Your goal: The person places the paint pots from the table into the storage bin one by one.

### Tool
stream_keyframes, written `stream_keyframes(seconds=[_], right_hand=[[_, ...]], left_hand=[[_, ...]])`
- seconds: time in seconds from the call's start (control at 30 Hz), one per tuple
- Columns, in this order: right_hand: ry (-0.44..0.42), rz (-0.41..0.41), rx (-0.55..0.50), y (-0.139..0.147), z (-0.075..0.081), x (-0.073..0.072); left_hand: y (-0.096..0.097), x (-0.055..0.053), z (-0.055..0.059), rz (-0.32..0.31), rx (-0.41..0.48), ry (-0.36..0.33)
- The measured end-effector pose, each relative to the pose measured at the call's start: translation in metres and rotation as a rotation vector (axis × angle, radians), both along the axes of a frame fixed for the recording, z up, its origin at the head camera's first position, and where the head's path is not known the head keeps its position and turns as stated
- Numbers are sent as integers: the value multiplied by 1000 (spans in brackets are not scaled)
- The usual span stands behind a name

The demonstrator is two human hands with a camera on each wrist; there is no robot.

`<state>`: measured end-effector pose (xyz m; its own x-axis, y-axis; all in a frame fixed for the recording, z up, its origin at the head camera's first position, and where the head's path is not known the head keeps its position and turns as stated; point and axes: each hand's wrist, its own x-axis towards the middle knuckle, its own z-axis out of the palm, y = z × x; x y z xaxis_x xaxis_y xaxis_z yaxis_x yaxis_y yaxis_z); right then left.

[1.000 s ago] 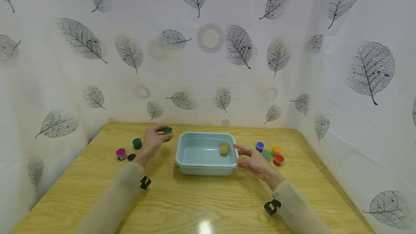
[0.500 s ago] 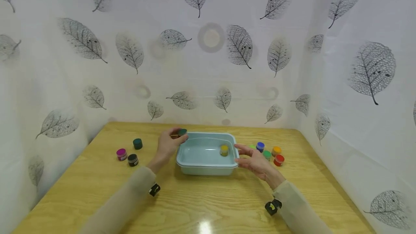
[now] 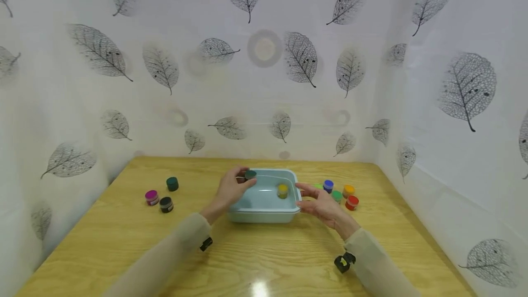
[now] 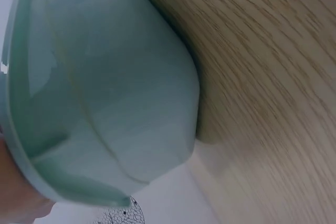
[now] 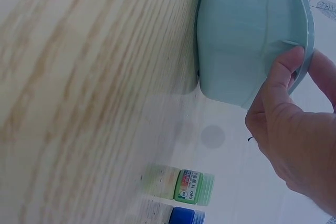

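In the head view, my left hand holds a small paint jar with a dark green lid between thumb and fingers, over the left part of a pale blue-green plastic basin. On the basin's floor, near its right end, is a yellow paint jar. My right hand pinches the basin's right rim; the right wrist view shows the thumb against the outer wall and a finger over the edge. The left wrist view shows the basin's outer side and part of my left hand above its rim.
Left of the basin stand a dark green jar, a magenta jar and a black jar. On the right are several more: blue, green, orange and red. A leaf-patterned curtain borders the wooden table.
My left hand has carried the dark green-lidded jar rightward, from beside the basin to over its inside. The black jar has come into full view. My right hand has stayed at the rim.
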<state>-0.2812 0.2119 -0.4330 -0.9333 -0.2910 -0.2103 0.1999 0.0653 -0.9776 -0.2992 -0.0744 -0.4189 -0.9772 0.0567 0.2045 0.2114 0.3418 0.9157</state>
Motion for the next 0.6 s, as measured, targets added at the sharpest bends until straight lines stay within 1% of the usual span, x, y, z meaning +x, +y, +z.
stream_keyframes(seconds=[0.1, 0.23, 0.33, 0.47, 0.6], right_hand=[[-6, 5, -5, 1, -1, 1], [-6, 8, -8, 1, -1, 1], [-4, 3, -9, 1, 0, 1], [-4, 1, -5, 1, 1, 0], [-1, 4, -1, 1, 1, 0]], left_hand=[[7, 0, -1, -29, -41, 15], [14, -1, 0, -83, -75, -3], [18, -3, 1, -114, -98, -37], [19, -5, 1, -146, -105, -91], [22, -8, -2, -190, -112, -134]])
